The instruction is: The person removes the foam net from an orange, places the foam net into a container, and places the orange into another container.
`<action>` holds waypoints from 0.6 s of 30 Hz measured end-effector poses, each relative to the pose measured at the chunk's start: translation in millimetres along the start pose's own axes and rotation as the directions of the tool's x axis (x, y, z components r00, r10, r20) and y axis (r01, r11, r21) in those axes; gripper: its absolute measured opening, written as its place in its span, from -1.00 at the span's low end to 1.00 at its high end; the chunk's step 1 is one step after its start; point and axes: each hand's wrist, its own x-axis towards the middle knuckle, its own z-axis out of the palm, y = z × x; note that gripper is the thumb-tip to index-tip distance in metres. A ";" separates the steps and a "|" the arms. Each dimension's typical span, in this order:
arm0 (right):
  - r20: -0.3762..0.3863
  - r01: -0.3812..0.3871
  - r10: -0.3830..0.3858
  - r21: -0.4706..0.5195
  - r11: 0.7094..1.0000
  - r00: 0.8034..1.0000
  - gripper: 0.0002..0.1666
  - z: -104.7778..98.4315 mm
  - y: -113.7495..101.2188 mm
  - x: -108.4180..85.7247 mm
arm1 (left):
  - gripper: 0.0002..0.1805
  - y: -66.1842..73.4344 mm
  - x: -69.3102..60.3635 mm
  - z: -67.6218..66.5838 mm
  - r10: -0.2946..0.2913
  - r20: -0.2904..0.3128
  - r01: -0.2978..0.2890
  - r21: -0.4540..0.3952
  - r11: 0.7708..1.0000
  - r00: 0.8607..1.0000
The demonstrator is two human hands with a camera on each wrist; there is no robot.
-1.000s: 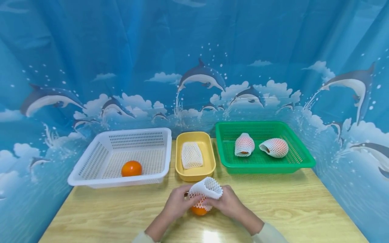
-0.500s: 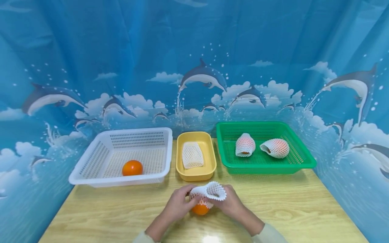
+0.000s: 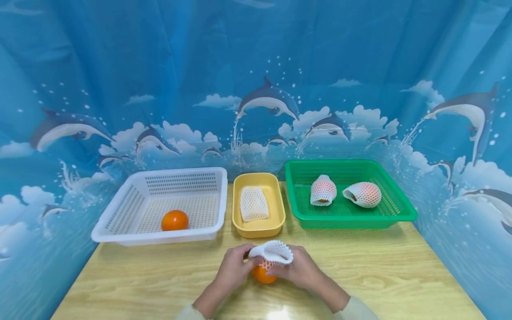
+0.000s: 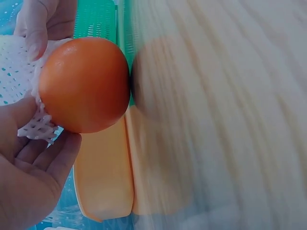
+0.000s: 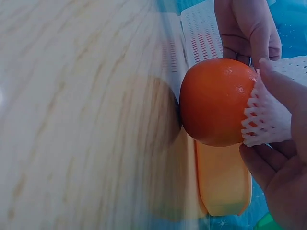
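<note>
A smooth, round orange-coloured fruit (image 3: pixel 264 275) rests on the wooden table in front of the person. A white foam fruit net (image 3: pixel 276 251) covers its upper part, with the wide mouth of the net standing up above it. My left hand (image 3: pixel 233 270) pinches the net's left side, thumb on the near face and fingers behind. From the right, my right hand (image 3: pixel 302 270) pinches the other side, its thumb near the net's lower edge. In the left wrist view the bare lower half of the fruit (image 4: pixel 86 86) sticks out of the net.
A white basket (image 3: pixel 218 200) with one orange fruit (image 3: pixel 174 220) stands at the left. Behind the hands, a yellow tray (image 3: pixel 278 218) holds a flat foam net (image 3: pixel 254 203). At the right, a green basket (image 3: pixel 352 224) holds two net-covered fruits (image 3: pixel 323 191).
The net has come lower around the fruit, and its upper mouth has sunk and changed shape. Both hands keep hold with small finger shifts; the right thumb has moved a little lower.
</note>
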 end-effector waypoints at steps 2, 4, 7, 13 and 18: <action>0.005 0.007 -0.007 0.002 1.000 1.000 -0.45 -0.4 0.1 0.7 | -0.91 -0.1 0.3 0.8 0.000 -0.021 0.000 0.007 1.000 1.000; 0.009 0.002 -0.002 0.002 1.000 1.000 -0.44 -0.5 -0.1 1.3 | -0.90 -0.6 0.5 1.5 0.006 -0.032 -0.006 0.005 1.000 0.999; 0.009 -0.017 0.017 0.008 1.000 1.000 -0.45 -0.2 -0.6 1.5 | -0.89 -1.0 0.8 2.1 0.005 -0.038 -0.005 -0.005 1.000 0.999; -0.018 -0.046 0.046 0.038 0.998 0.999 -0.54 0.2 -0.1 0.6 | -0.83 -0.9 2.0 2.3 -0.019 -0.022 0.018 -0.041 0.999 1.000; -0.069 -0.035 0.035 -0.002 0.999 0.997 -0.62 0.7 1.0 1.4 | -0.66 -0.6 2.6 0.2 -0.029 0.032 0.031 -0.072 0.997 0.999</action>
